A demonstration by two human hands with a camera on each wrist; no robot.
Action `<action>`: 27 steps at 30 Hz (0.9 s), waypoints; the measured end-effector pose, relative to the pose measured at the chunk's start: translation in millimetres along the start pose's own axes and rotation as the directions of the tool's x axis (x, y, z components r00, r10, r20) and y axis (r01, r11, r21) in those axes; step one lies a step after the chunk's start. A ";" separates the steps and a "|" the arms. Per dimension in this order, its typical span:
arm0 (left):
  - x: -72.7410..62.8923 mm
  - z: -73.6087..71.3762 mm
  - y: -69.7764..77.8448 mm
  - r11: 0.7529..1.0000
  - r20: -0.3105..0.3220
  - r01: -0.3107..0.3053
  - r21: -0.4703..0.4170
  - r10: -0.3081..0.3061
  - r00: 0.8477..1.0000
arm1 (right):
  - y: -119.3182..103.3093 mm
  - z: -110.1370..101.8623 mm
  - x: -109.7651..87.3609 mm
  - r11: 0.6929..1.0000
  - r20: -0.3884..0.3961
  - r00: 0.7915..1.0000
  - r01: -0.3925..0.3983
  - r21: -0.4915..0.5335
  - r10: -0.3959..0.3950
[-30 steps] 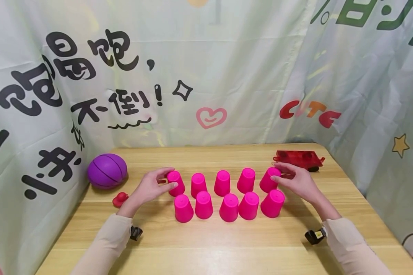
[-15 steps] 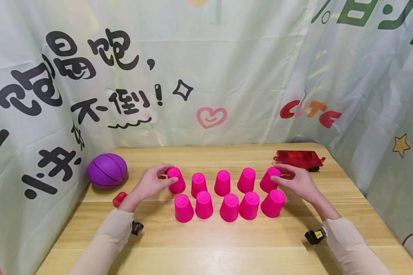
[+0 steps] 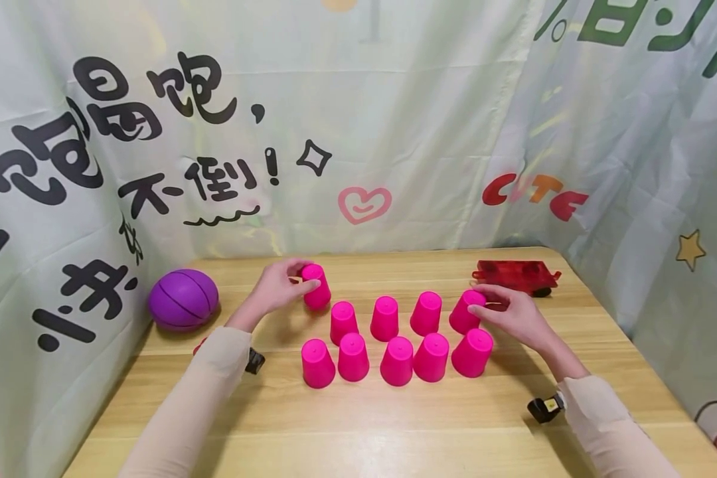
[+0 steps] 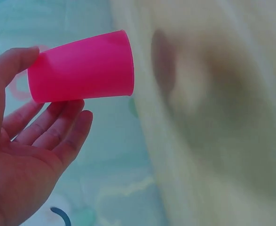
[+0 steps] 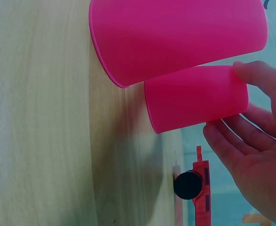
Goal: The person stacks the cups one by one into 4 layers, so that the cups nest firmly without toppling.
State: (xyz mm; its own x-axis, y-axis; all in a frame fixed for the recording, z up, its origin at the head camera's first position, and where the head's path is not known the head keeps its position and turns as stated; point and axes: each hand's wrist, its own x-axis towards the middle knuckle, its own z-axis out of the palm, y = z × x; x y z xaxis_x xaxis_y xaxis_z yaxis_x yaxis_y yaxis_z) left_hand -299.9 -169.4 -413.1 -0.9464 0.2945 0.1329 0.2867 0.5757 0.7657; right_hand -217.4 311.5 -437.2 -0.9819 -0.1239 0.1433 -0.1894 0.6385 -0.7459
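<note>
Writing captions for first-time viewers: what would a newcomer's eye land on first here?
First, the bright pink upside-down cups in the middle of the table: five in front, four behind. Next, one more pink cup, which the left grip holds above the table behind their left end. Then the purple ball toward the table's back left and the red toy car at its back right.
</note>
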 end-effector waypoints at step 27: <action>96.2 24.9 42.5 0.992 0.058 0.091 0.086 -0.096 0.994 | 3.2 1.6 0.4 1.000 -0.011 1.000 -0.007 0.008 0.007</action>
State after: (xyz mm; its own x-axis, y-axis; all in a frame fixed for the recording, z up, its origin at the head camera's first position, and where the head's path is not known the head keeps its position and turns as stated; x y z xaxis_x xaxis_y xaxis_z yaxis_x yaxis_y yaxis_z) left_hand -375.0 -97.6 -383.4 -0.9592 0.2817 0.0220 0.2113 0.6634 0.7178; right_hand -218.4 312.4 -440.6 -0.9832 -0.1104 0.1452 -0.1822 0.6335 -0.7520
